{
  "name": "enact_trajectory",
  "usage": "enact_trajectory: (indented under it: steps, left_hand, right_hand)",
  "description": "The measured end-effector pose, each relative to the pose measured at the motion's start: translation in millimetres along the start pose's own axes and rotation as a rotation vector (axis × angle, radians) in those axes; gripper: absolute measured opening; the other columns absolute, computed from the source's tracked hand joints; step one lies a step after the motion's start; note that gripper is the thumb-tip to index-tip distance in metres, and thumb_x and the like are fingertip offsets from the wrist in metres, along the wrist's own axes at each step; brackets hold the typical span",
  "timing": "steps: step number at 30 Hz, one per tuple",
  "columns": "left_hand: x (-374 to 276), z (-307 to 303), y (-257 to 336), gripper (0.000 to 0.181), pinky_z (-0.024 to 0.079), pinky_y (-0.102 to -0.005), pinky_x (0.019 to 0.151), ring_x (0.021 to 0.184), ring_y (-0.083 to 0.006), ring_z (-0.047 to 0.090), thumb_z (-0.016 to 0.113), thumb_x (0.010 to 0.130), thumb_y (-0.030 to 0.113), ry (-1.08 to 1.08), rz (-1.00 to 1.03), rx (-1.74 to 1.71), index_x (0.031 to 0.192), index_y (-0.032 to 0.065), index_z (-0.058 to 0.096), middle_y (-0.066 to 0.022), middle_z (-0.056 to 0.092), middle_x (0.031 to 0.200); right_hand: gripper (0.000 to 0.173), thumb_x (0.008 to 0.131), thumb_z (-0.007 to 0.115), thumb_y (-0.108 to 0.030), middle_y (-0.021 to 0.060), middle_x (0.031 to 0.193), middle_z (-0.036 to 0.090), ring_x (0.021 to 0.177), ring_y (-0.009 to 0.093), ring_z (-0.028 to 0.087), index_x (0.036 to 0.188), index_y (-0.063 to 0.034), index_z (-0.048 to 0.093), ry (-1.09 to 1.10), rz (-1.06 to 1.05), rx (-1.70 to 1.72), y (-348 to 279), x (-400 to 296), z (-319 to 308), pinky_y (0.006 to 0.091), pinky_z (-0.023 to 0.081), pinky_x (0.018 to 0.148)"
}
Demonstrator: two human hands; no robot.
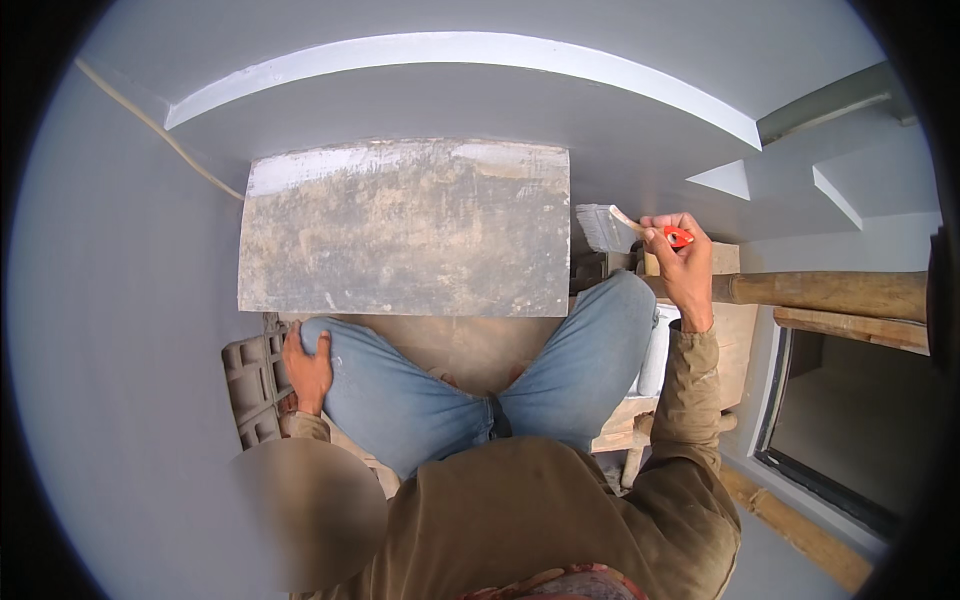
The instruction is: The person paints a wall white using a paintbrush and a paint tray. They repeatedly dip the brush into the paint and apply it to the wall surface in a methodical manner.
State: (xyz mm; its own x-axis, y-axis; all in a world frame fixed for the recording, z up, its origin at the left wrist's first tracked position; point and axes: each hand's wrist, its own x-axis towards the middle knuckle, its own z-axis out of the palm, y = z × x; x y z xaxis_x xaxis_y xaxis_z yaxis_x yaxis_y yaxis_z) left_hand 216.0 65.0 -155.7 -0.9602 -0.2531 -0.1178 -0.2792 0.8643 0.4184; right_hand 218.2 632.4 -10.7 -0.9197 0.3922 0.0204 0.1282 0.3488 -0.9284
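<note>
My right hand (681,259) grips a flat paintbrush (628,218) by its pale handle with a red end. Its wide bristles (596,227) are coated in grey-white paint and point left, just off the right edge of a stained flat board (405,240). White smears run along the board's far edge, close to the grey wall (450,101). My left hand (307,371) holds nothing and rests on my left knee, thumb spread from the fingers. Both legs, in blue jeans, are bent with the knees wide, at the board's near side.
A bamboo pole (832,289) runs rightward from my right knee, above a dark window (847,420). Hollow blocks (251,375) stand at left below a pale cable (142,112). A white ledge (465,49) crosses the wall. A white container (655,360) is partly hidden by my right leg.
</note>
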Motion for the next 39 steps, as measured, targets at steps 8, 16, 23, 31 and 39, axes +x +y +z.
enact_trajectory:
  steps: [8,16,23,31,39]
  left_hand:
    - [2,3,5,0.068,0.035,-0.047,0.115,0.137,-0.0415,0.045,0.069,0.091,0.038,0.006,-0.004,-0.04,0.144,-0.0012,0.052,-0.0272,0.052,0.144]
    - [1,1,8,0.067,0.035,-0.0463,0.116,0.137,-0.0408,0.045,0.069,0.091,0.038,-0.002,-0.005,-0.032,0.144,-0.0005,0.051,-0.0257,0.052,0.145]
    - [-1,-1,7,0.068,0.036,-0.0458,0.115,0.137,-0.0404,0.046,0.07,0.089,0.039,0.035,-0.027,-0.053,0.143,0.0008,0.054,-0.0248,0.053,0.144]
    - [-5,-6,14,0.074,0.033,-0.0498,0.117,0.142,-0.0379,0.041,0.069,0.087,0.047,-0.005,-0.119,-0.064,0.146,0.0048,0.051,-0.0216,0.049,0.149]
    - [-13,-8,19,0.074,0.032,-0.0507,0.116,0.141,-0.0372,0.04,0.068,0.087,0.047,-0.018,-0.115,-0.109,0.146,0.0049,0.05,-0.0202,0.047,0.15]
  right_hand:
    - [0.013,0.094,0.069,-0.008,0.0097,0.098,0.074,0.079,0.008,0.064,0.099,0.004,0.065,-0.014,0.019,-0.032,15,5,3,0.0245,0.052,0.071]
    - [0.018,0.094,0.071,-0.01,0.0099,0.098,0.072,0.082,0.01,0.066,0.104,0.0022,0.062,-0.325,0.201,0.209,-16,-19,39,0.0256,0.057,0.068]
    - [0.015,0.096,0.068,-0.009,0.0089,0.096,0.069,0.082,0.011,0.066,0.101,0.0026,0.061,0.157,-0.087,0.019,-1,26,31,0.0257,0.057,0.069]
    - [0.025,0.092,0.075,-0.017,0.0066,0.089,0.07,0.076,0.011,0.065,0.105,0.0023,0.067,-0.341,-0.166,0.345,-106,30,256,0.0258,0.054,0.067]
    - [0.026,0.088,0.079,-0.026,0.0082,0.078,0.068,0.07,0.017,0.063,0.087,-0.0021,0.069,-0.559,-0.508,0.209,-183,14,457,0.0338,0.052,0.067]
